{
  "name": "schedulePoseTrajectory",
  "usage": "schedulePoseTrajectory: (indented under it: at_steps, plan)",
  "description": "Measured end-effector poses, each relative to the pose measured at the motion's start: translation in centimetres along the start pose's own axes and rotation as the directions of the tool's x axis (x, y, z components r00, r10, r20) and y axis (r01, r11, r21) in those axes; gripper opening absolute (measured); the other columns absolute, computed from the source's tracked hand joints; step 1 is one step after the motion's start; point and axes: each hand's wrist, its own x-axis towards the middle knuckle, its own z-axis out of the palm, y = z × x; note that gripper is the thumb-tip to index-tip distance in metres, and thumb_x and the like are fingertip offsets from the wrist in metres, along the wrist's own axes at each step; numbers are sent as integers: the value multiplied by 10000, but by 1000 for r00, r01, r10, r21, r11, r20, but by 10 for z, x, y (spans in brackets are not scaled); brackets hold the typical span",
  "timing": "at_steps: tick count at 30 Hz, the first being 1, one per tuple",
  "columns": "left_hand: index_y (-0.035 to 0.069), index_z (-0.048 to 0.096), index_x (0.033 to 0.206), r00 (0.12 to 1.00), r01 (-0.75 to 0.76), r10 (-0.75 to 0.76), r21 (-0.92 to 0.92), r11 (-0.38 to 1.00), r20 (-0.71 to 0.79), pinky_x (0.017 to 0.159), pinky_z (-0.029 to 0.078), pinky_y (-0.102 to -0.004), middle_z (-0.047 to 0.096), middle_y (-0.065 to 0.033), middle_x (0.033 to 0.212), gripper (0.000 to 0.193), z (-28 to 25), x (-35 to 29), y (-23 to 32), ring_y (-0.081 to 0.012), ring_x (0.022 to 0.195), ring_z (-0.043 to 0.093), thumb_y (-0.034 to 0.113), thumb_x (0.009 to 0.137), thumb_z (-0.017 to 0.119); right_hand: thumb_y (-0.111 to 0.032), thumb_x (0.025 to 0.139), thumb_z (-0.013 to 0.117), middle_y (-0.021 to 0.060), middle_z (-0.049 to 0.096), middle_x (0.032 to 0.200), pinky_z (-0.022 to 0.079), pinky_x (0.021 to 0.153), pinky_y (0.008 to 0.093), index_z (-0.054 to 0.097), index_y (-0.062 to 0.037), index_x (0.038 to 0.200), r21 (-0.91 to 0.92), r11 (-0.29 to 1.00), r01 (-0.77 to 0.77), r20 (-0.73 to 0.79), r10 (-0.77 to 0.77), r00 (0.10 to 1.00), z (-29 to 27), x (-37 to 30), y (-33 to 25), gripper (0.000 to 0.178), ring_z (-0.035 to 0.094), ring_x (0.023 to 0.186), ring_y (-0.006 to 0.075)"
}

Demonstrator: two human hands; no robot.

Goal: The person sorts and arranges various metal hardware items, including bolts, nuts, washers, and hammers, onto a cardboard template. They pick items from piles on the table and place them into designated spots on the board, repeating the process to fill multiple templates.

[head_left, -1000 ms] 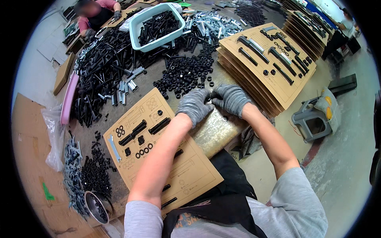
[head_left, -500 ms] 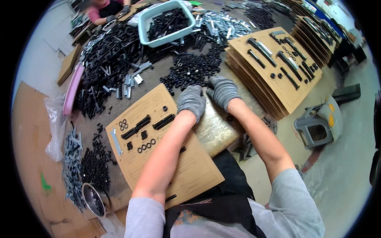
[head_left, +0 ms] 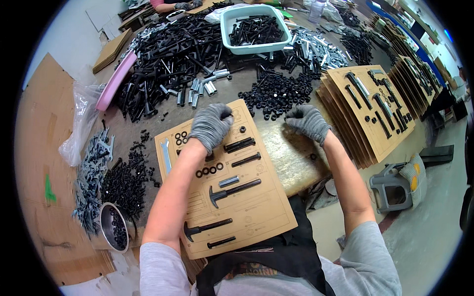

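Both my hands wear grey knit gloves. My left hand (head_left: 211, 127) is curled over the upper part of a printed cardboard sheet (head_left: 266, 212); its fingers are closed and whatever they hold is hidden. My right hand (head_left: 309, 125) has its fingers drawn together above the bare metal tabletop, beside the pile of black nuts (head_left: 280, 94); what it pinches is too small to make out. On the sheet lie a wrench (head_left: 166, 154), several black washers (head_left: 209, 170), a silver sleeve (head_left: 229, 181), black bolts (head_left: 239, 144) and two T-shaped bolts (head_left: 234, 192).
A stack of cardboard sheets (head_left: 363, 123) with hardware on top stands at the right. Behind are a heap of black bolts (head_left: 173, 54), a pale blue bin (head_left: 256, 48) and silver sleeves (head_left: 323, 47). A metal bowl (head_left: 114, 227) sits front left. A co-worker's gloved hands (head_left: 187, 6) show at the back.
My hands have parted: the left has moved from the nut pile onto the cardboard sheet, while the right stays near the nuts, lower. The view has shifted left.
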Motion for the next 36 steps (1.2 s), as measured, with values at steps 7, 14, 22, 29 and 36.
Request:
schedulePoseTrajectory:
  at_steps: [7,14,22,29,36]
  plan:
    - [45,693,1013,1000,14,-15,129,991,5,822,515,-379,695,-157,956,272,7,11,-20,-303,898,665,216,807,644,-259,736,725,145,699,832,537,701,349,708,-44,910,-152,964,219,48,-214,976,68,42,-63,277,672,735,260]
    - [76,702,973,998,14,-27,239,971,50,831,504,-410,681,-169,962,238,26,33,-36,-340,921,638,198,792,609,-252,764,671,158,688,849,527,726,399,700,-60,880,-497,812,306,113,-289,951,97,59,-97,225,663,787,329]
    - [56,683,1032,1000,1,3,140,990,-27,858,501,-387,681,-159,993,291,24,25,-45,-313,945,646,213,788,658,-255,779,679,161,695,910,529,765,380,705,-55,952,-427,874,232,84,-217,973,100,58,-97,266,670,842,314]
    - [88,693,994,970,-90,30,246,965,240,824,498,-414,675,-144,960,303,21,3,7,-317,915,641,314,801,636,-174,827,649,151,696,954,530,802,357,706,-76,1010,-399,877,267,77,-258,963,80,61,-79,215,670,864,299]
    - [87,671,984,980,-139,82,331,934,181,809,498,-426,675,-144,926,256,19,9,-22,-334,876,640,276,814,639,-169,802,670,162,688,959,528,786,383,657,-97,1131,-447,811,376,224,-306,925,84,67,-79,337,662,863,323]
